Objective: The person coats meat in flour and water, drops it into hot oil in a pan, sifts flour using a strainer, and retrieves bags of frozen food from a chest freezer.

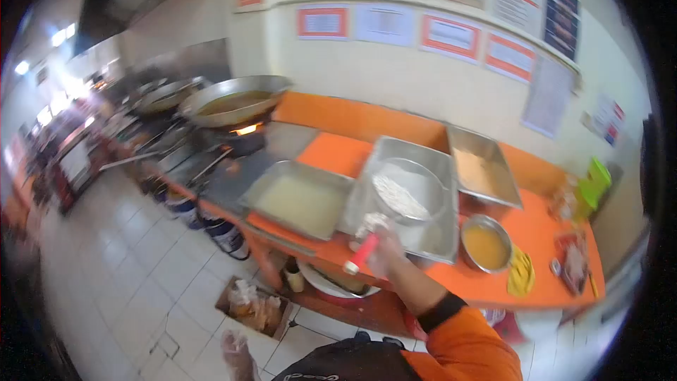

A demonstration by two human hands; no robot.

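My right hand (386, 248) is closed around a utensil with a red handle (363, 252) and a pale end; its working part is not clear. A lumpy, white-coated piece (371, 224) shows right at the fingers; whether the hand holds it I cannot tell. Just beyond is a round metal bowl (438, 201) with white coated pieces (400, 196), standing in a large steel tray (443, 243). Left of it lies a shallow tray of pale liquid (300, 201). My left hand (240, 356), in a clear plastic glove, hangs low over the floor, fingers loosely extended and holding nothing visible.
A bowl of yellow liquid (486, 245), a yellow cloth (520, 272) and a deep tray of orange-tan powder (478, 169) occupy the orange counter. Left, a wok of oil (236, 101) sits over a flame (245, 129). A cardboard box (255, 310) is on the tiled floor.
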